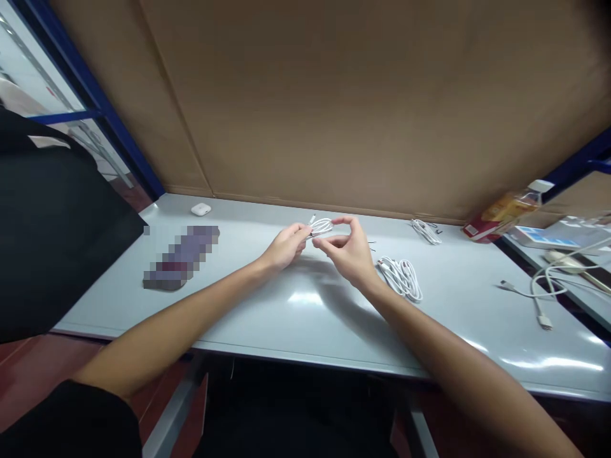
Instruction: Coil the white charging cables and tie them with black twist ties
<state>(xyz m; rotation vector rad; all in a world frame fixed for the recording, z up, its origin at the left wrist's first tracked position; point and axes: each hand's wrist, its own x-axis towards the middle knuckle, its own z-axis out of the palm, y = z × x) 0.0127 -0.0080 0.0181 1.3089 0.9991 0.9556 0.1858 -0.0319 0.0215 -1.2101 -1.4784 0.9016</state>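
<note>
Amber liquid (524, 199) in capped bottle (501, 214), left hand (286, 247) pinching coiled white cable (323, 224), right hand (351, 252) half-curled, thumb and forefinger parted

From your head, one camera looks forward and down, from near, across the desk (267, 312), front edge (305, 360) to back edge (267, 203)

Black sleeve (71, 420), bare forearms, bare hands.
The sleeve, at the near left, is plain matt black, loose and wide at its opening, and stops close to the elbow; the left forearm (176, 331) and right forearm (449, 343) are slender and uncovered down to the left hand (289, 247) and right hand (351, 251); dark clothing (296, 413) covers the lap, its cut lost in shadow.
</note>
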